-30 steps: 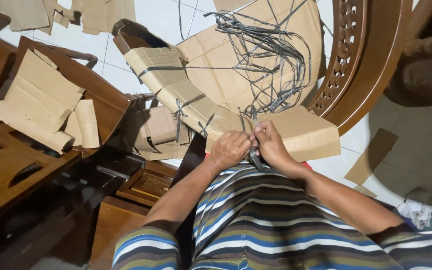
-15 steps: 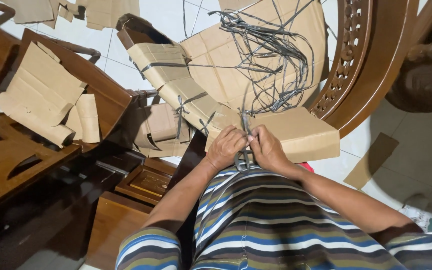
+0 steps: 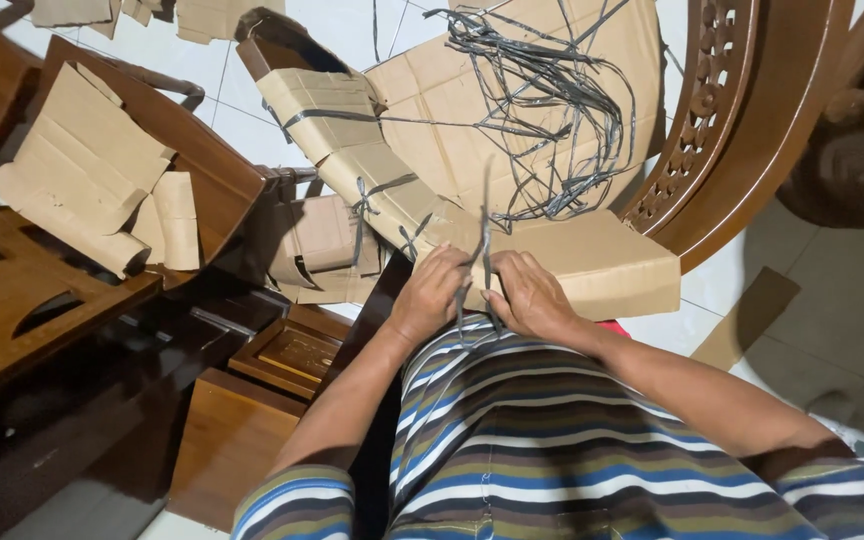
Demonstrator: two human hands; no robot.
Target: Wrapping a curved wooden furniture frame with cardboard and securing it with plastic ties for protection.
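Where strap crosses, hands pinched together.

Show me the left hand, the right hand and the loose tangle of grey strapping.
left hand (image 3: pixel 432 295), head view, back of the hand
right hand (image 3: pixel 530 297), head view, back of the hand
tangle of grey strapping (image 3: pixel 552 110), head view, middle of the bunch

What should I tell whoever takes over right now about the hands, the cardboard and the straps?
Left hand and right hand both pinch a grey strap at the near end of the cardboard-wrapped piece.
Done: two straps already cross the wrapping further up.
Left: this knot looks unfinished; its ends stick up loose.
Spare straps lie tangled on the flat cardboard sheet behind. More cardboard pieces sit on the wooden chair to the left.
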